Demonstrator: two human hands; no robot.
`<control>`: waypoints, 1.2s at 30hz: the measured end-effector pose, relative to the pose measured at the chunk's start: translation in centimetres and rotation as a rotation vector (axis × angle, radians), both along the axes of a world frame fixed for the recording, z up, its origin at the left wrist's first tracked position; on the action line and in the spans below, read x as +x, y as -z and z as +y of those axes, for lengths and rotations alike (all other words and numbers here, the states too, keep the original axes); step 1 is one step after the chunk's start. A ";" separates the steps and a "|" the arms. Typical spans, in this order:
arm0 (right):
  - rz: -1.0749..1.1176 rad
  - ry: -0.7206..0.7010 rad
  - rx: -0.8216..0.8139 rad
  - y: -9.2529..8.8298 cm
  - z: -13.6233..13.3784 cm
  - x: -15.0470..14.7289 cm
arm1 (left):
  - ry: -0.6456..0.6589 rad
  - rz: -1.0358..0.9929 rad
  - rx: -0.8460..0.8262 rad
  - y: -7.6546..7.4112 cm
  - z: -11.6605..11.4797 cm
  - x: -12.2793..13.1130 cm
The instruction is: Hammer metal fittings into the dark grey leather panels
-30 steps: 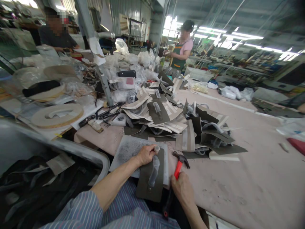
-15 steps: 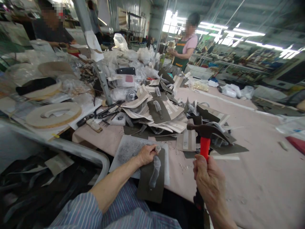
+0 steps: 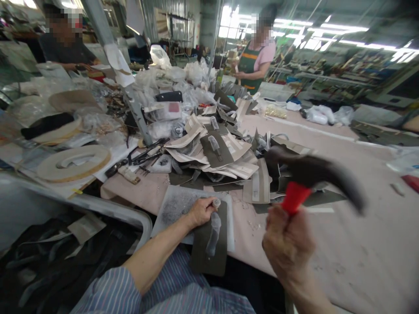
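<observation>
My left hand (image 3: 200, 212) is closed around a short metal punch (image 3: 216, 203), whose round end shows above the fingers. Beneath it lies a dark olive panel (image 3: 202, 261), with a plastic-wrapped strap (image 3: 214, 237) running down its middle. The panel rests partly on a pale, speckled board (image 3: 170, 203) and hangs over the table's front edge. My right hand (image 3: 288, 248) grips a claw hammer (image 3: 314, 172) by its red handle, raised to the right of the punch. The hammer head is apart from the punch and blurred by motion.
A heap of similar panels (image 3: 216, 150) lies beyond the board. Pliers (image 3: 152, 152) and a tape roll (image 3: 73, 163) are at left, near a metal post (image 3: 131, 93). A bin (image 3: 144, 218) of dark pieces stands front left. Two people (image 3: 252, 65) work across the table.
My right hand has tipped the hammer, its head swinging right and closer to the camera. My left hand stays on the punch over the panel. The view has shifted slightly.
</observation>
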State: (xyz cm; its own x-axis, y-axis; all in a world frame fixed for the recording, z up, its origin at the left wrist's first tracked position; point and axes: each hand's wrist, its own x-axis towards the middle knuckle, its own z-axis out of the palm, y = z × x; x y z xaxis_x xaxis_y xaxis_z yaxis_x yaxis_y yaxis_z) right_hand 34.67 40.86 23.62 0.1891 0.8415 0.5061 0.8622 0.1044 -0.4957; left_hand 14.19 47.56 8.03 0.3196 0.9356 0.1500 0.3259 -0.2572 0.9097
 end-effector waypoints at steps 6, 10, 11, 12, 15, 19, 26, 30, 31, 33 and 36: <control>-0.149 -0.208 -0.456 2.4 -0.1 0.6 | -0.007 0.022 -0.013 -0.2 -0.2 0.0; 0.024 -0.047 -0.097 0.3 0.1 0.1 | 0.005 0.014 -0.014 -0.2 -0.1 0.0; 0.023 -0.065 -0.101 0.6 -0.1 0.0 | 0.000 0.018 -0.014 -0.2 -0.1 0.0; 0.000 -0.104 -0.166 1.4 -0.3 -0.1 | -0.008 0.024 -0.017 -0.1 -0.1 0.0; -0.096 -0.209 -0.511 4.9 -1.0 0.5 | -0.025 0.024 -0.021 0.0 -0.1 0.0; -0.048 -0.125 -0.609 8.8 -1.9 3.4 | -0.001 0.003 -0.003 0.0 -0.1 -0.1; -0.059 0.056 -0.705 13.6 -2.2 6.7 | -0.015 -0.002 -0.007 0.3 0.0 -0.2; -0.048 0.014 -0.560 12.2 -1.8 2.6 | -0.035 -0.027 -0.014 -0.1 -0.1 -0.2; 0.006 -0.052 -0.520 11.4 -1.9 0.7 | -0.038 -0.031 -0.018 -0.3 -0.1 -0.2; 0.151 -0.242 -0.497 10.3 -2.3 -3.5 | -0.049 -0.049 -0.040 -0.6 -0.1 0.0; 0.103 -0.341 -0.619 10.3 -2.8 -9.1 | -0.105 -0.146 -0.136 -0.4 0.2 0.3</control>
State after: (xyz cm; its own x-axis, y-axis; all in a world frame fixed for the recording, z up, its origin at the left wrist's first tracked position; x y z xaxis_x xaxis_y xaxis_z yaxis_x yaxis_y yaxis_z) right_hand 25.56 38.03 13.28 -0.1145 0.9894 -0.0898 0.7773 0.0329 -0.6283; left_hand 14.47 47.75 8.42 0.2031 0.9775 0.0572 0.2067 -0.0999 0.9733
